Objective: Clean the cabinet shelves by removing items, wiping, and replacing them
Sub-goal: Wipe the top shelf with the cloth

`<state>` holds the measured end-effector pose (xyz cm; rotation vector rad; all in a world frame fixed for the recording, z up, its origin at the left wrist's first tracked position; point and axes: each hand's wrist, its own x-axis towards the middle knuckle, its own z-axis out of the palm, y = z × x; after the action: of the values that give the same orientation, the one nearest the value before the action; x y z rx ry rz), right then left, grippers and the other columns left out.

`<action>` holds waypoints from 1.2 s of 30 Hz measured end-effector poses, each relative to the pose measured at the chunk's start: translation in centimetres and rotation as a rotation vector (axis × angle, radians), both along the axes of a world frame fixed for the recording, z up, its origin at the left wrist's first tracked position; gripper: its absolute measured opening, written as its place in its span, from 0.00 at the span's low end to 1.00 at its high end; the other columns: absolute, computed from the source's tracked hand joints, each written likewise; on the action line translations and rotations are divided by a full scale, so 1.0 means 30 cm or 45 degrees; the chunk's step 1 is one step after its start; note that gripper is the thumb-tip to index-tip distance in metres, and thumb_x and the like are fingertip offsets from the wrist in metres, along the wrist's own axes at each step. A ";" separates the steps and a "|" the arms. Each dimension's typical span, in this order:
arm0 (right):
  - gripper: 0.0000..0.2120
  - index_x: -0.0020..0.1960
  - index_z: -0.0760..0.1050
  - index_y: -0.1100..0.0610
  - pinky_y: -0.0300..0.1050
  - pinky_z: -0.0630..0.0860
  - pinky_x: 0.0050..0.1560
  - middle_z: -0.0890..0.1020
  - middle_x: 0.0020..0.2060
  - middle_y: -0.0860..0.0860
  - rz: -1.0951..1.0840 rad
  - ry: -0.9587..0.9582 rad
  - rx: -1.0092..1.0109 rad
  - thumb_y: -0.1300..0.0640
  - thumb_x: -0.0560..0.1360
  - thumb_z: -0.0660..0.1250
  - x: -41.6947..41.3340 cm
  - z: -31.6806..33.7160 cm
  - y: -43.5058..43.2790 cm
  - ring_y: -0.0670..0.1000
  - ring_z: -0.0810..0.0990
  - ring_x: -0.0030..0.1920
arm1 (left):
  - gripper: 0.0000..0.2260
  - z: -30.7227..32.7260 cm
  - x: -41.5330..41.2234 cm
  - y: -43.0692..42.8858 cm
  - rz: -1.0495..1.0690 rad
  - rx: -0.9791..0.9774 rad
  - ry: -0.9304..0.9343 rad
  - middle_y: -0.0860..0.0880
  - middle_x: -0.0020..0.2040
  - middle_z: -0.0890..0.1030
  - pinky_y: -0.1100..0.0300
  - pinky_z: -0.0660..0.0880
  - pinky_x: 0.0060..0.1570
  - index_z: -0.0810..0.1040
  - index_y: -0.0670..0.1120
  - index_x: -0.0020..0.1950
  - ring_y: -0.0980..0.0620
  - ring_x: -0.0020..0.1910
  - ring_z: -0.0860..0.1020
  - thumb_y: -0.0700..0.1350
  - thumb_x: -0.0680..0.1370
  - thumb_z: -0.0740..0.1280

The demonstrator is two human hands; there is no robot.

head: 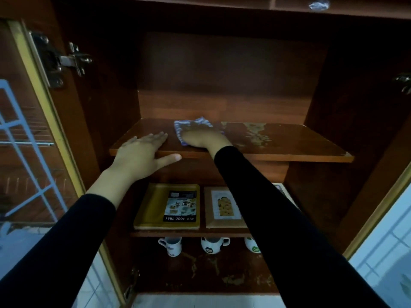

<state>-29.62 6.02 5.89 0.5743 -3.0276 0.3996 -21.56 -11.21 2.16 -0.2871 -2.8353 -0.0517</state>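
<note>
Pressing the limp, light cloth (pixel 189 126) flat under my right hand (pixel 203 138), I rest my left hand (pixel 140 152), fingers (pixel 159 136) straight, on the shelf (pixel 289 150).

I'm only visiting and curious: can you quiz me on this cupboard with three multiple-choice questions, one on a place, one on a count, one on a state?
1. Where is the cloth?
A) on the top shelf, under the right hand
B) on the floor
C) on the door

2. How many mugs show?
A) one
B) three
C) six

3. The left hand is
A) clenched in a fist
B) lying flat on the top shelf
C) out of view

Answers: 1 A, the striped cloth lies beneath that hand; 2 B, three stand in a row; 3 B, its fingers are straight on the wood.
</note>
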 end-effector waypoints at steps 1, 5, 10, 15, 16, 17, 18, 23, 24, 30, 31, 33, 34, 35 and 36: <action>0.27 0.64 0.72 0.51 0.53 0.70 0.63 0.76 0.65 0.51 0.040 -0.026 -0.029 0.42 0.72 0.49 0.034 0.002 -0.014 0.54 0.76 0.61 | 0.47 0.003 0.004 0.003 0.006 0.004 -0.001 0.54 0.80 0.58 0.50 0.54 0.76 0.56 0.51 0.80 0.53 0.78 0.57 0.76 0.67 0.46; 0.24 0.79 0.52 0.45 0.53 0.51 0.77 0.52 0.79 0.46 0.092 -0.087 0.060 0.45 0.84 0.46 0.110 -0.006 0.084 0.51 0.52 0.78 | 0.46 0.004 0.009 0.008 0.034 0.017 -0.006 0.53 0.80 0.57 0.50 0.54 0.76 0.56 0.51 0.80 0.53 0.78 0.57 0.75 0.68 0.47; 0.25 0.79 0.53 0.44 0.47 0.53 0.74 0.61 0.76 0.44 -0.035 -0.090 0.008 0.43 0.83 0.46 0.161 -0.012 0.280 0.48 0.59 0.75 | 0.47 0.012 0.013 0.012 0.019 0.006 -0.056 0.52 0.81 0.55 0.47 0.53 0.76 0.54 0.50 0.81 0.51 0.79 0.55 0.76 0.68 0.45; 0.26 0.79 0.53 0.42 0.56 0.56 0.75 0.57 0.78 0.46 -0.291 0.014 0.110 0.40 0.82 0.43 0.212 -0.014 0.407 0.54 0.57 0.77 | 0.42 0.003 0.032 0.031 0.054 0.032 -0.036 0.52 0.80 0.56 0.42 0.52 0.75 0.56 0.56 0.80 0.48 0.79 0.55 0.76 0.70 0.46; 0.26 0.79 0.53 0.42 0.56 0.56 0.74 0.56 0.79 0.46 -0.303 0.026 0.129 0.39 0.82 0.44 0.223 -0.017 0.412 0.55 0.57 0.77 | 0.41 -0.005 0.038 0.045 0.066 0.040 -0.006 0.52 0.80 0.57 0.41 0.51 0.75 0.57 0.56 0.80 0.46 0.79 0.56 0.76 0.71 0.47; 0.27 0.79 0.53 0.42 0.56 0.56 0.74 0.55 0.79 0.46 -0.300 0.052 0.121 0.38 0.81 0.45 0.238 -0.018 0.411 0.54 0.56 0.78 | 0.41 -0.015 0.044 0.063 0.073 0.054 0.031 0.51 0.80 0.59 0.40 0.51 0.74 0.58 0.57 0.79 0.45 0.78 0.56 0.75 0.71 0.47; 0.29 0.79 0.53 0.42 0.55 0.55 0.74 0.55 0.79 0.47 -0.287 0.066 0.109 0.36 0.80 0.48 0.253 -0.018 0.409 0.54 0.55 0.78 | 0.40 -0.024 0.049 0.083 0.070 0.072 0.071 0.51 0.79 0.60 0.40 0.51 0.73 0.60 0.56 0.79 0.45 0.78 0.57 0.75 0.71 0.47; 0.55 0.80 0.44 0.45 0.59 0.46 0.77 0.47 0.80 0.50 -0.232 0.020 0.217 0.24 0.64 0.65 0.331 -0.035 0.400 0.57 0.47 0.79 | 0.32 -0.052 0.058 0.184 -0.031 0.143 0.230 0.50 0.77 0.65 0.42 0.53 0.73 0.65 0.55 0.76 0.46 0.77 0.60 0.70 0.78 0.52; 0.58 0.80 0.44 0.46 0.59 0.46 0.76 0.48 0.80 0.50 -0.241 0.078 0.243 0.25 0.62 0.69 0.335 -0.052 0.397 0.57 0.48 0.78 | 0.30 -0.060 0.058 0.200 -0.045 0.143 0.263 0.50 0.76 0.66 0.43 0.53 0.73 0.66 0.55 0.76 0.46 0.76 0.61 0.69 0.78 0.53; 0.35 0.73 0.64 0.51 0.58 0.58 0.71 0.71 0.69 0.52 -0.342 0.800 0.179 0.57 0.69 0.72 0.342 -0.209 0.384 0.58 0.68 0.69 | 0.25 -0.138 0.080 0.234 -0.075 0.213 0.458 0.50 0.73 0.71 0.42 0.50 0.73 0.69 0.54 0.74 0.47 0.74 0.64 0.64 0.80 0.57; 0.34 0.72 0.66 0.52 0.58 0.58 0.72 0.72 0.68 0.53 -0.340 0.862 0.128 0.59 0.69 0.72 0.349 -0.231 0.383 0.58 0.69 0.69 | 0.24 -0.152 0.089 0.235 -0.086 0.229 0.499 0.49 0.72 0.71 0.41 0.50 0.73 0.70 0.54 0.73 0.47 0.74 0.65 0.63 0.81 0.57; 0.31 0.71 0.69 0.54 0.61 0.60 0.72 0.74 0.67 0.54 -0.333 0.975 0.045 0.61 0.69 0.71 0.365 -0.266 0.380 0.59 0.70 0.69 | 0.23 -0.182 0.113 0.237 -0.095 0.269 0.572 0.49 0.72 0.72 0.40 0.52 0.73 0.71 0.53 0.73 0.46 0.74 0.65 0.62 0.81 0.59; 0.31 0.71 0.70 0.54 0.61 0.60 0.72 0.74 0.67 0.55 -0.324 1.017 0.008 0.62 0.69 0.71 0.378 -0.280 0.376 0.59 0.70 0.69 | 0.23 -0.198 0.127 0.236 -0.094 0.292 0.596 0.48 0.72 0.71 0.41 0.53 0.73 0.71 0.53 0.73 0.46 0.74 0.64 0.62 0.81 0.59; 0.32 0.71 0.70 0.55 0.62 0.60 0.72 0.74 0.68 0.55 -0.312 1.041 -0.031 0.63 0.68 0.72 0.393 -0.292 0.369 0.59 0.69 0.70 | 0.23 -0.216 0.142 0.236 -0.095 0.316 0.609 0.48 0.73 0.70 0.41 0.53 0.73 0.71 0.53 0.73 0.46 0.75 0.63 0.61 0.81 0.59; 0.33 0.71 0.70 0.55 0.62 0.59 0.72 0.73 0.69 0.56 -0.302 1.047 -0.071 0.64 0.68 0.72 0.412 -0.305 0.362 0.60 0.69 0.71 | 0.23 -0.235 0.160 0.236 -0.099 0.336 0.611 0.48 0.75 0.68 0.41 0.53 0.73 0.71 0.53 0.73 0.46 0.76 0.62 0.61 0.81 0.59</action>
<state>-17.28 16.87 -3.25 0.2676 -2.2445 0.1690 -16.77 -4.15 -4.90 -0.3035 -2.3083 -0.3247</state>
